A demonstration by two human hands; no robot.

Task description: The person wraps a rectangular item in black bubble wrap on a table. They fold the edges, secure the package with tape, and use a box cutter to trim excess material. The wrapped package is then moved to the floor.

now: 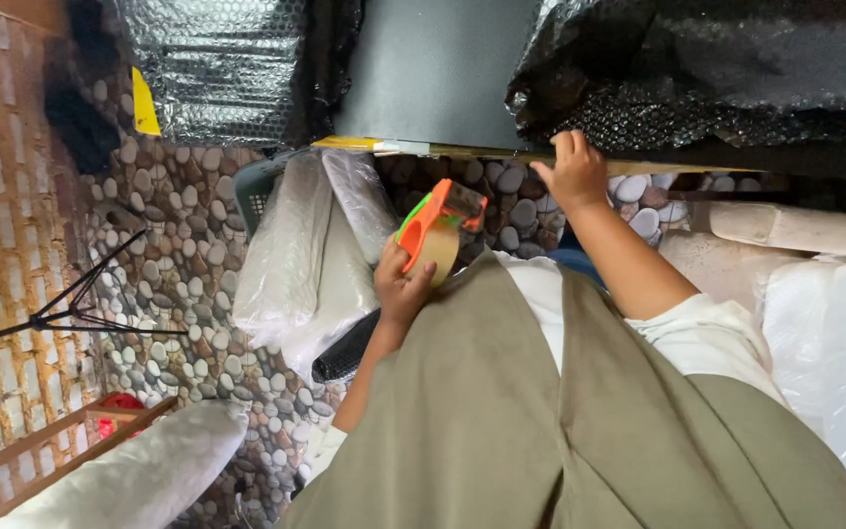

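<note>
Nearest us, our left hand (pixel 401 286) clasps the orange-and-green plastic tape dispenser (pixel 436 230), its nose aimed at the flat black bubble-wrapped parcel (pixel 443 78). Beyond the dispenser, our right hand (pixel 572 171) presses the parcel's edge, fingers closed on nothing.

The left hand (pixel 401 286) covers the grip of the orange tape dispenser (pixel 430 227), and its tape roll (pixel 440 253) shows only in part behind the person's olive garment (pixel 540 421), which also hides both upper arms and runs off the bottom edge. The right hand (pixel 572 171) has its fingertips tucked over the edge of the dark flat panel (pixel 433 73), whose far end is cut off by the top edge and whose right side lies under black bubble wrap (pixel 717 69). The green basket (pixel 257 191) is mostly buried by white wrapped bundles (pixel 296 255), so its contents cannot be told
</note>
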